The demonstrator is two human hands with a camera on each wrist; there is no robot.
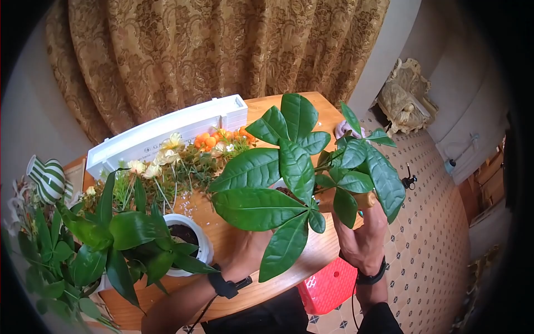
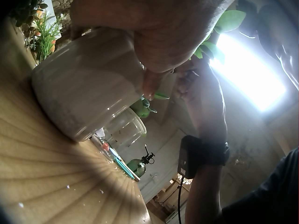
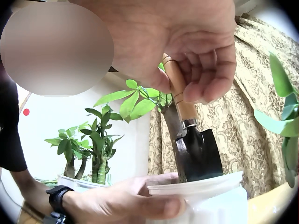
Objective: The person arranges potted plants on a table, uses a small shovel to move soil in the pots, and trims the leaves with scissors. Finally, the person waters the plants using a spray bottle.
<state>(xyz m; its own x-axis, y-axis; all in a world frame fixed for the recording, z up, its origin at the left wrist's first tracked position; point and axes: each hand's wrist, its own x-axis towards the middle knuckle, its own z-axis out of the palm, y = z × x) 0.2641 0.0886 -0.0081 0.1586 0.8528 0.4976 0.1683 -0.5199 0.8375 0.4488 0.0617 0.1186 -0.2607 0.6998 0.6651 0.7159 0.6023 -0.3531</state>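
A white pot [image 2: 88, 84] with a leafy plant [image 1: 297, 167] stands near the table's front edge. My left hand [image 1: 253, 253] holds it low at the side, thumb and fingers around its wall in the right wrist view. Curled fingers of my right hand [image 3: 196, 51] grip the wooden handle [image 3: 180, 88] of a small trowel. Its black blade [image 3: 201, 154] points down inside the rim, beside the brown trunk [image 3: 173, 135]. Large leaves hide most of the pot in the head view; the blade's tip is hidden behind the rim.
Left of the pot are a white pot of soil [image 1: 203, 245], dark leafy plants [image 1: 130, 228] and artificial flowers [image 1: 167, 156]. A long white planter [image 1: 167, 133] lies behind them. A clear cup [image 2: 126, 128] and thin tools [image 2: 119, 163] lie beyond the pot. A red stool [image 1: 328, 284] stands below.
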